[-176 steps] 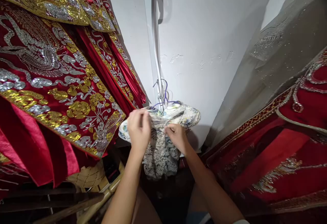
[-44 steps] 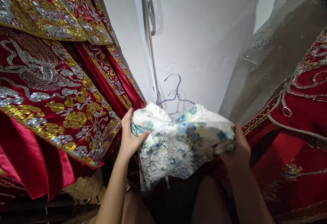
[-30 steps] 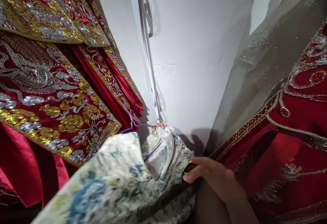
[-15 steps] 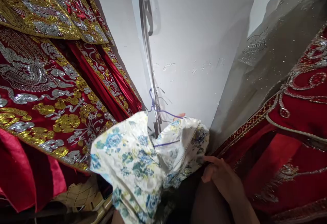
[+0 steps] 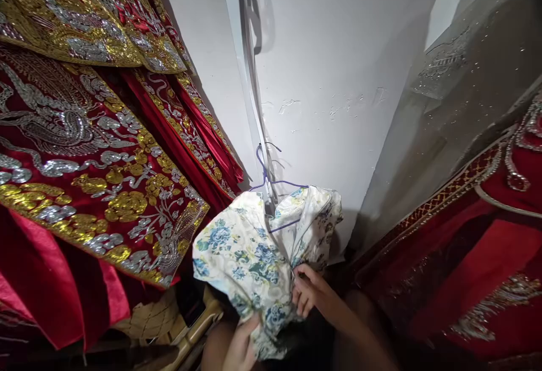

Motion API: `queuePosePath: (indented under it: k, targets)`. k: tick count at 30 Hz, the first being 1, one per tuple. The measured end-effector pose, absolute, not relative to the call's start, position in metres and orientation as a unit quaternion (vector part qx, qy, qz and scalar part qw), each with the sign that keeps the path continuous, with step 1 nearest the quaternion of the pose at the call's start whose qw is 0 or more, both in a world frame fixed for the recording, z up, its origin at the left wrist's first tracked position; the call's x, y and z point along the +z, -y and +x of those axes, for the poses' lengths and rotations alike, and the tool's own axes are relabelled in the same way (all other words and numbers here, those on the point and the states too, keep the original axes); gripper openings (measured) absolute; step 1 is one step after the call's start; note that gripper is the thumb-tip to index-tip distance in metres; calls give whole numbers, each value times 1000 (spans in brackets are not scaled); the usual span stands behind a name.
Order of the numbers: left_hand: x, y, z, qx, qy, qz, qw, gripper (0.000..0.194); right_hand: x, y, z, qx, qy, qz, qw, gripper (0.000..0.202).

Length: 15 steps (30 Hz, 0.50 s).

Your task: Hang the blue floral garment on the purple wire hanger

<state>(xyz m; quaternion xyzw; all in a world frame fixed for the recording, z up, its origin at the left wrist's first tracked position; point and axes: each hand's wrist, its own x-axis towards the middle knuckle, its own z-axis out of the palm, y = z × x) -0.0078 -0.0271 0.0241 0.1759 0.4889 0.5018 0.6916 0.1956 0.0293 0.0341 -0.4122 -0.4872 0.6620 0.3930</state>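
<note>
A white garment with blue and green flowers [image 5: 249, 244] hangs on a thin purple hanger [image 5: 283, 183], which is hooked at a narrow upright metal post. At the garment's lower left, my left hand [image 5: 242, 344] is closed on the fabric, its fingertips partly behind a fold. My right hand [image 5: 311, 293] pinches the garment's front edge near the bottom of the V-shaped neckline. The hanger's lower bar shows inside the neck opening.
Red costumes with gold and silver embroidery [image 5: 127, 207] hang at the left. Another beaded red garment [image 5: 474, 280] and sheer sparkly fabric [image 5: 457, 105] are at the right. The metal post [image 5: 249, 71] stands against a white wall [image 5: 330, 38]. A gold-coloured frame [image 5: 197, 331] is low at the left.
My right hand has moved left from the garment's right side onto its front edge. My left hand has come into clear view, holding the lower fabric. The garment's halves are closer together.
</note>
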Motion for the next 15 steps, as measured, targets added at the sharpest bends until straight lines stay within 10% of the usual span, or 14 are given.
queuePosePath:
  k: [15]
  targets:
    - [15,-10,-13,487,-492,174,700,47,41,-32,157,505,566,-471,450,29]
